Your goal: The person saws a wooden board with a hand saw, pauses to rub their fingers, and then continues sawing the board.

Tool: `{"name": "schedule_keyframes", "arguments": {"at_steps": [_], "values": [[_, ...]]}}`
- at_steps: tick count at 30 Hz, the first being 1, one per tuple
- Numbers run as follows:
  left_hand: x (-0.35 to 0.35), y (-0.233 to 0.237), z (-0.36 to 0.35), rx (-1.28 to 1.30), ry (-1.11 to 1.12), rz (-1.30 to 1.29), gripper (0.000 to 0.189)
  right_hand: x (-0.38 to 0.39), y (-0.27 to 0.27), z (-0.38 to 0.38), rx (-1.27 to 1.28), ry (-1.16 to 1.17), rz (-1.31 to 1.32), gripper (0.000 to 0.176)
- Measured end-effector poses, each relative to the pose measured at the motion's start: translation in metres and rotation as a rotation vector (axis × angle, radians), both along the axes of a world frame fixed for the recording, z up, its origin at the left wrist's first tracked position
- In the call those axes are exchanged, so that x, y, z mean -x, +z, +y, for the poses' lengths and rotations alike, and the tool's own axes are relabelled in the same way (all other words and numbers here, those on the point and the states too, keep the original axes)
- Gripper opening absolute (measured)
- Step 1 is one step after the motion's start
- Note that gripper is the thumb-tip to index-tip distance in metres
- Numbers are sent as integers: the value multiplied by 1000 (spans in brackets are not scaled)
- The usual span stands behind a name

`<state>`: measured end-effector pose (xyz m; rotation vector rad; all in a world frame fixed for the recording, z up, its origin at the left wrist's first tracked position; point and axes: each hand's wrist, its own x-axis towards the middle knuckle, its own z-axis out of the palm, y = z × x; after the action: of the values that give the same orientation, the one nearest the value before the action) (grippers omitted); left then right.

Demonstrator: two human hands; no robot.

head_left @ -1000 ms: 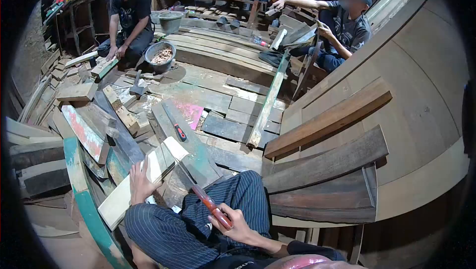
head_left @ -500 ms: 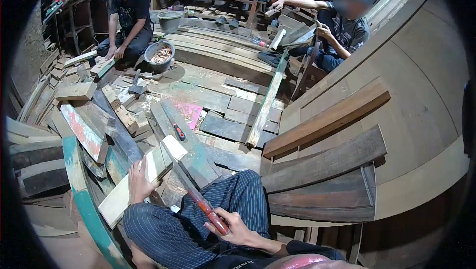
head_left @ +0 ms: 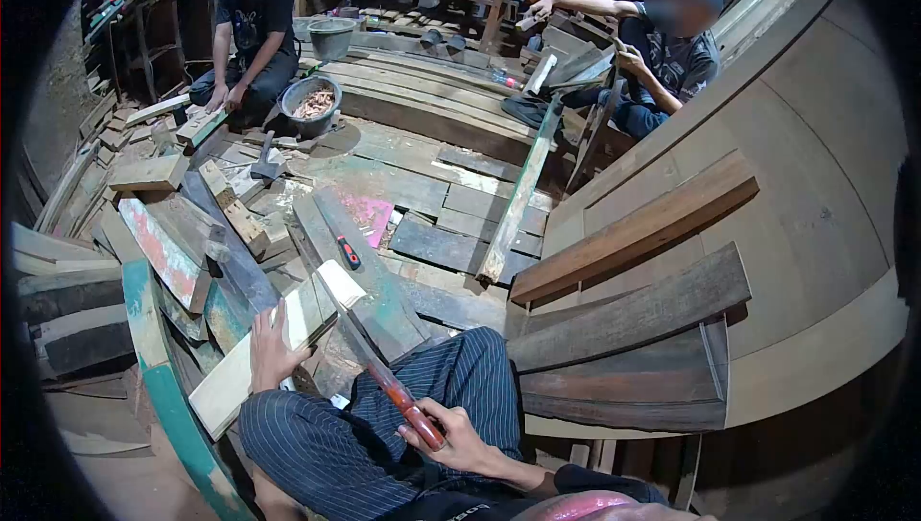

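My right hand (head_left: 454,439) is wrapped round the reddish-brown handle of a long-bladed knife (head_left: 407,409). Its blade points up and to the left, across a pale wooden board (head_left: 230,389). On that board, beside my left knee, rests my left hand (head_left: 271,350), with its fingers spread upward along the near side. The far end of the board lies near a greenish plank (head_left: 384,302). A small red and black tool (head_left: 347,253) lies on this plank, beyond the knife tip.
Wood offcuts (head_left: 173,243) pile up at the left. A bucket of shavings (head_left: 312,104) stands beyond, near a seated person (head_left: 254,36). Another person (head_left: 672,51) sits at the upper right. Brown beams (head_left: 633,228) lean at the right.
The view has shifted very slightly. The knife blade lies in nearly the same place over the board, and both hands keep their places.
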<state>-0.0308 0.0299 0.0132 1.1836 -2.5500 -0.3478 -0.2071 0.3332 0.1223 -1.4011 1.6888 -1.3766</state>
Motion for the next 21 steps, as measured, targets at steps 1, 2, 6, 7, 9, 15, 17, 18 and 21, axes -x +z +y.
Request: {"name": "schedule_keyframes", "arguments": {"at_steps": [1, 2, 6, 7, 9, 15, 17, 18, 21], "values": [[0, 2, 1, -3, 0, 0, 120, 0, -1, 0, -2, -5, -1, 31], [1, 3, 1, -6, -1, -1, 119, 0, -2, 1, -4, -10, -2, 31], [0, -2, -1, -5, -8, 15, 121, 1, -4, 1, -22, -5, -27, 31], [0, 0, -1, -10, -5, 7, 121, 1, -6, 1, -19, -10, -32, 30], [1, 0, -1, -21, -3, 5, 121, 1, -6, 1, -18, -14, -32, 30], [1, -5, -3, -15, -7, 17, 121, 2, -3, 1, -36, -8, -41, 29], [0, -5, -3, 0, -12, 21, 121, 3, -5, 1, -42, -2, -34, 29], [0, -4, -2, -10, -7, 22, 121, 2, -5, 1, -34, -11, -31, 30], [2, 0, 0, -22, 2, 17, 121, 1, -6, 0, -17, -28, -26, 30]]}}
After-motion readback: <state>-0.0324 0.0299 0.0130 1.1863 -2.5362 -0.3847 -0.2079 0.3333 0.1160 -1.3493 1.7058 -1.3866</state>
